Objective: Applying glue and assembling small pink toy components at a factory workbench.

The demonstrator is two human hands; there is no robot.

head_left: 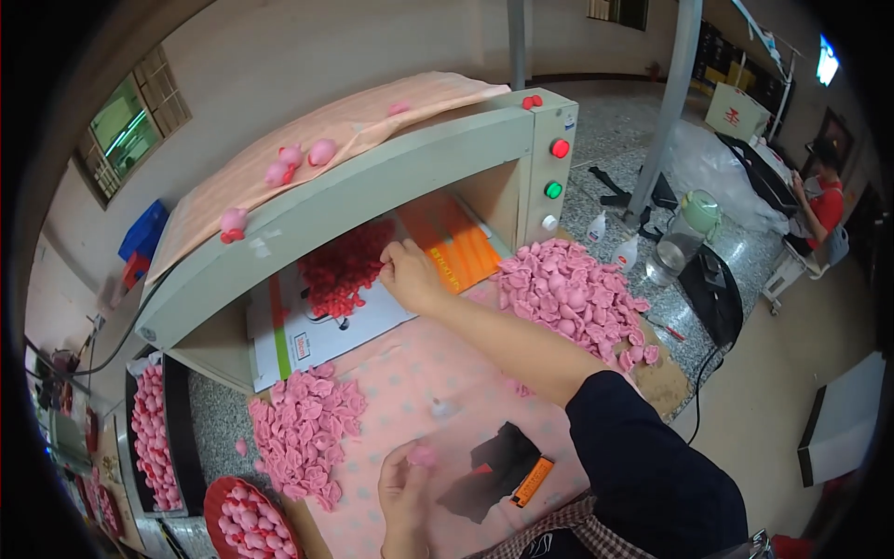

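At a pink-clothed workbench (410, 373), the left hand (402, 484) pinches one small pink piece (424, 456), while the right hand (410, 275), fingers closed, reaches into the red pieces (340, 265) under the machine's hood (372, 186). Sorting appears under way; gathering the red ones looks next.

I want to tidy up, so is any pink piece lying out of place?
Yes. A few pink pieces lie loose on top of the machine, apart from the piles on the table.
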